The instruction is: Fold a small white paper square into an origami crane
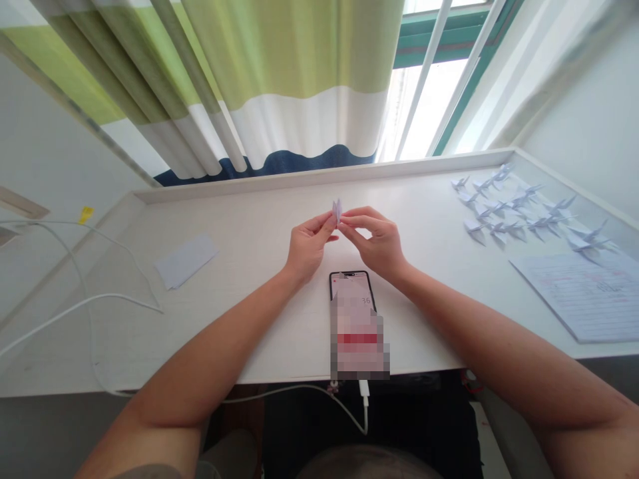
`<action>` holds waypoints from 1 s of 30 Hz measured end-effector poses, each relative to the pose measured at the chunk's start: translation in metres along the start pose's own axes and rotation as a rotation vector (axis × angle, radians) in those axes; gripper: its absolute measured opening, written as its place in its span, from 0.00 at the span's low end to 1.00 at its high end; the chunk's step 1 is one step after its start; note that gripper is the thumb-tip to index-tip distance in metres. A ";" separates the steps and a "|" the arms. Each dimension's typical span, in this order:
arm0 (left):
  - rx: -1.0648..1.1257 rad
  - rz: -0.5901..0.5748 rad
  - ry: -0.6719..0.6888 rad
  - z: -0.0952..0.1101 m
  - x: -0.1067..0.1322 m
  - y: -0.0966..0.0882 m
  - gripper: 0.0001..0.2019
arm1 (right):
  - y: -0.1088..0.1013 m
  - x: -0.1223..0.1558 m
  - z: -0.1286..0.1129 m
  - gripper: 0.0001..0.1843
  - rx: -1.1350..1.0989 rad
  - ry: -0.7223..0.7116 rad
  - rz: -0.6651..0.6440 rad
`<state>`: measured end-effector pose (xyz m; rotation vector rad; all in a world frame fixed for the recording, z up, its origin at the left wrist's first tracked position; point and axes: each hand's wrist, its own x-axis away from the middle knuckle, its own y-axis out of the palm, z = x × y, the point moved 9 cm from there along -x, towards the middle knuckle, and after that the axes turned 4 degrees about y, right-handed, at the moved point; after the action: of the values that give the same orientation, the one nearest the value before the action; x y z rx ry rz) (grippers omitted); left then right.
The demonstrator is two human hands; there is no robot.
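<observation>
Above the middle of the white desk (pixel 259 266), a small folded piece of white paper (pixel 337 211) stands upright between my fingertips. My left hand (pixel 310 243) pinches it from the left, thumb and fingers pressed together. From the other side my right hand (pixel 374 241) grips the same paper with thumb and forefinger. The paper's lower part is partly covered by the fingers, so its exact folded form is hard to make out. Just below both hands lies a phone (pixel 352 289), screen up, with part of it blurred out.
Several folded paper cranes (pixel 519 199) stand at the far right. A lined, written sheet (pixel 584 293) lies in front of them. On the left are flat white paper slips (pixel 187 261) and a loose white cable (pixel 124 296). A charging plug (pixel 364 389) hangs at the desk's front edge.
</observation>
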<state>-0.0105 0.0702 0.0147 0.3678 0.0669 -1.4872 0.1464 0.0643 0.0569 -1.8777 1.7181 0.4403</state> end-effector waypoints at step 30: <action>-0.190 0.048 0.092 0.016 -0.001 -0.007 0.18 | 0.005 -0.002 0.031 0.13 -0.350 0.244 -0.135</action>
<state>-0.0201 0.0664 0.0290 0.2818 0.2691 -1.4028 0.1447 0.0840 0.0323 -2.3668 1.7387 0.5014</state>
